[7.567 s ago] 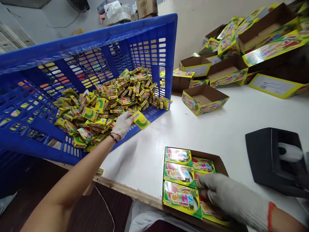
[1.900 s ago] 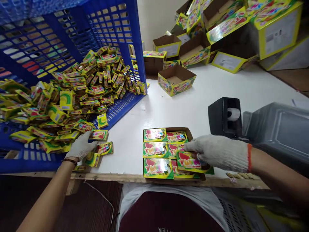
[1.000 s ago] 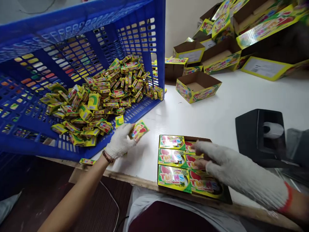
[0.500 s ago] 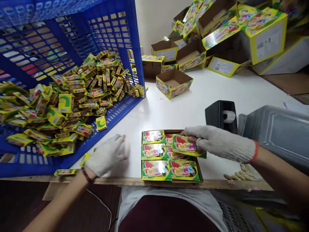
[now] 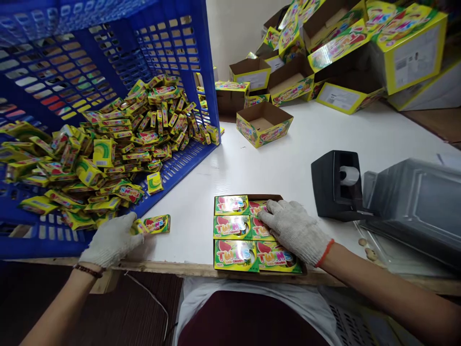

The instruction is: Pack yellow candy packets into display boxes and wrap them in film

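A small cardboard tray [image 5: 276,197] at the table's near edge holds yellow-green "Twins" candy packs [image 5: 234,252] laid flat in two columns. My gloved right hand [image 5: 293,230] lies flat on the packs of the right column, fingers stretched out. My gloved left hand [image 5: 112,240] rests on the table by the lip of a tilted blue crate [image 5: 173,53], fingertips on a loose pack [image 5: 157,224] lying there. The crate holds a big heap of the same packs [image 5: 108,144].
A black tape dispenser [image 5: 337,185] and a grey machine [image 5: 414,206] stand to the right. An empty display tray [image 5: 263,124] sits mid-table, with several more empty cartons [image 5: 334,43] piled at the back right. White tabletop [image 5: 306,144] lies between.
My right hand has laid the pack it held into the tray's right column and now presses flat on it. My left hand has moved left to a loose pack by the crate.
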Tool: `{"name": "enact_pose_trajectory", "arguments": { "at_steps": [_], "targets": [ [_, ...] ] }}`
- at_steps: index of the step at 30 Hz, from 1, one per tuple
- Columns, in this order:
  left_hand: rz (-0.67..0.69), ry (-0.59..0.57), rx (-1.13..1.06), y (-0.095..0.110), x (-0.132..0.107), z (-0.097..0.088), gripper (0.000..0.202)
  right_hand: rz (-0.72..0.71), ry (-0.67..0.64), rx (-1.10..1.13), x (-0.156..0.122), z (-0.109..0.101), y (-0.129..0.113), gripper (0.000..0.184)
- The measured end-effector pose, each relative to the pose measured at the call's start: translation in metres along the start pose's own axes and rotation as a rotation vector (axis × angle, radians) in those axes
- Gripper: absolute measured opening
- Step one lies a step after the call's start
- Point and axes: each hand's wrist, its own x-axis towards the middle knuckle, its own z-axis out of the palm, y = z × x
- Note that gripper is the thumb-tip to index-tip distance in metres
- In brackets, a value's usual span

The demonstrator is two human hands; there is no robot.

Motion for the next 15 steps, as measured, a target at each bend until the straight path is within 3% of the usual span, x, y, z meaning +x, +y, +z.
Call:
{"name": "enact_pose_trajectory", "arguments": {
  "at_steps": [2, 5, 8, 12, 15],
  "targets": [
    [-0.037, 0.060, -0.261, 0.019, 0.003, -0.014, 0.034, -0.005, -0.010, 0.045, 0.001, 0.001, 0.005, 0.026],
    [0.004, 0.145, -0.915, 0.062, 0.004, -0.032, 0.049, 0.011, 0.115, 0.207, 0.004, -0.002, 0.011, 0.029],
    [-0.027, 0.070, -1.553, 0.115, 0.001, -0.048, 0.068, -0.003, 0.325, 0.498, 0.003, -0.012, 0.004, 0.038],
    [0.063, -0.133, -1.886, 0.171, -0.003, -0.061, 0.060, -0.056, 0.450, 0.856, 0.001, -0.032, -0.021, 0.054],
    [0.076, -0.277, -1.946, 0.192, -0.005, -0.058, 0.058, -0.064, 0.398, 1.024, 0.005, -0.045, -0.027, 0.039]
  ]
}}
